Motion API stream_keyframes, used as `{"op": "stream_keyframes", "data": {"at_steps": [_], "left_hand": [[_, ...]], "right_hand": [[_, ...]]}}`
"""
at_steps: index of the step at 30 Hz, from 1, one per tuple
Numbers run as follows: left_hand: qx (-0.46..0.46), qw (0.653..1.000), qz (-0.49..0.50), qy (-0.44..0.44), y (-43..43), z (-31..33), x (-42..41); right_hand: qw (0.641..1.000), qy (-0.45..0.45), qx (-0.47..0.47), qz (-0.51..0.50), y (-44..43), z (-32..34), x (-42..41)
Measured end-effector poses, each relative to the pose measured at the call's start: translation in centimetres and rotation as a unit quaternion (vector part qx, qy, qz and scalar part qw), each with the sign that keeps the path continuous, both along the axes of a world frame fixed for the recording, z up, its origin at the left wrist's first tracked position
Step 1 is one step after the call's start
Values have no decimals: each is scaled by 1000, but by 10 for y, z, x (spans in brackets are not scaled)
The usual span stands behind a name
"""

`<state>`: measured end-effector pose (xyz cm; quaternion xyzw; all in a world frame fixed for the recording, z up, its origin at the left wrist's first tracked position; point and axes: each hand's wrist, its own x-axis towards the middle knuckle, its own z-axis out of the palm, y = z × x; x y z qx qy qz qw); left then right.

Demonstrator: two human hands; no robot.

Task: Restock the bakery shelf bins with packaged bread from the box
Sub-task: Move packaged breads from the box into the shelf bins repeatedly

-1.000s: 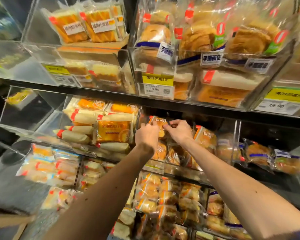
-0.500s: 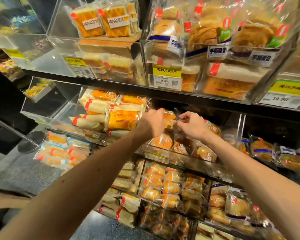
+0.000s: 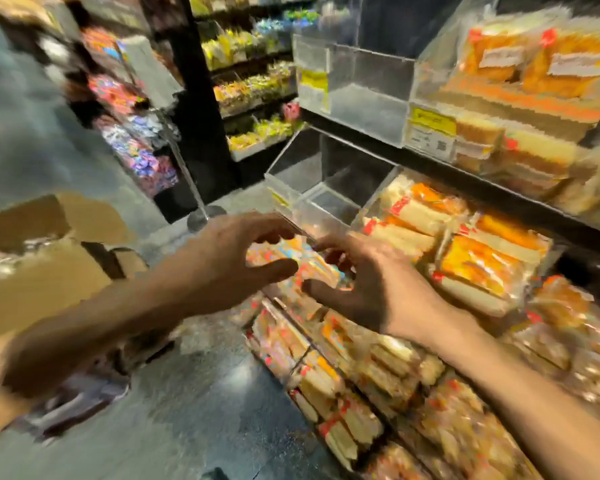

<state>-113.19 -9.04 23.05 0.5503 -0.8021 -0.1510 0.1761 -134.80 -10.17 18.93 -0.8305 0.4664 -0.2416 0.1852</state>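
Note:
The view is motion-blurred. My left hand (image 3: 229,258) and my right hand (image 3: 371,282) hover close together in front of the shelf's left end, fingers spread and loosely curved, and neither appears to hold anything. Behind the gap between them lie blurred packets in a low clear bin (image 3: 291,258). To the right, a clear bin holds orange and white bread packs (image 3: 471,258). An open cardboard box (image 3: 49,265) with shiny packets inside stands at the left, beyond my left forearm.
An empty clear bin (image 3: 326,178) sits above my hands, with another empty bin (image 3: 357,91) on the shelf above. Lower bins (image 3: 361,375) are packed with bread. A metal post with a round base (image 3: 205,216) and sweet shelves (image 3: 136,140) stand behind. Dark floor (image 3: 194,410) lies below.
The camera has swung left and down. Both hands have come away from the middle bin's bread packs and now hover empty near the shelf's left end.

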Motion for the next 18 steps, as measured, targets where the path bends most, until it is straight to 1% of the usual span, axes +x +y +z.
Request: {"op": "stream_keyframes", "data": {"at_steps": [3, 5, 8, 10, 13, 15, 18], "left_hand": [[-6, 994, 75, -80, 21, 5, 129], [-4, 984, 136, -119, 32, 0, 214], [-31, 960, 208, -187, 47, -17, 338], [-19, 939, 248, -237, 52, -31, 414], [22, 919, 304, -250, 53, -54, 510], [54, 902, 342, -258, 47, -65, 553], [120, 883, 377, -253, 34, -89, 604]], "right_hand": [[995, -8, -10, 96, -25, -9, 134], [988, -4, -40, 148, -36, -18, 228], [971, 70, -74, 216, -43, -25, 355], [959, 116, -72, 250, -50, -29, 427], [945, 156, -72, 280, -65, -42, 516], [939, 174, -64, 290, -81, -54, 567], [932, 196, -26, 305, -107, -77, 630]]}}
